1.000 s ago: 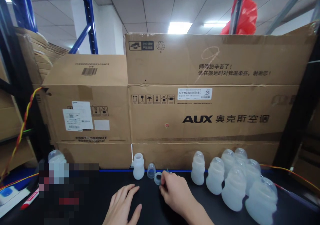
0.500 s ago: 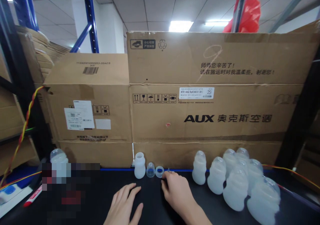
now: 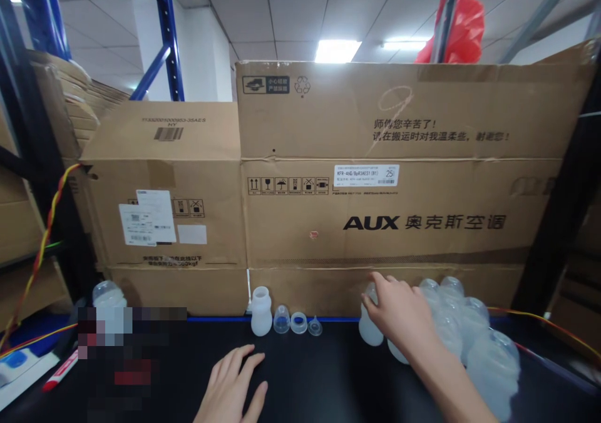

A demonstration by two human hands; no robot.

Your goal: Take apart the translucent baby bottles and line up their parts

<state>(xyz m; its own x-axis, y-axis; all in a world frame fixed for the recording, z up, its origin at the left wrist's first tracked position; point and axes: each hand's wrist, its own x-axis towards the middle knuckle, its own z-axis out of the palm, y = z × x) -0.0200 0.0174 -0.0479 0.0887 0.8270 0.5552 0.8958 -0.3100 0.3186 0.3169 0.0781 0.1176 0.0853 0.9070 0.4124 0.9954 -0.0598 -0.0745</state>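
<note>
Cardboard boxes (image 3: 394, 179) wall the black table (image 3: 319, 373); right hand (image 3: 399, 313) seemingly grips a bottle (image 3: 370, 329), left hand (image 3: 232, 388) flat, empty.

One head-worn camera looks forward and slightly down across the table (image 3: 328, 373), close above the hands, facing stacked cardboard boxes (image 3: 399, 179).

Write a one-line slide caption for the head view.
Right hand reaches a capped bottle; left hand lies flat on black table.

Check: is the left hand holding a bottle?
No, the left hand lies flat and open on the black table, apart from the small open bottle behind it.
</note>
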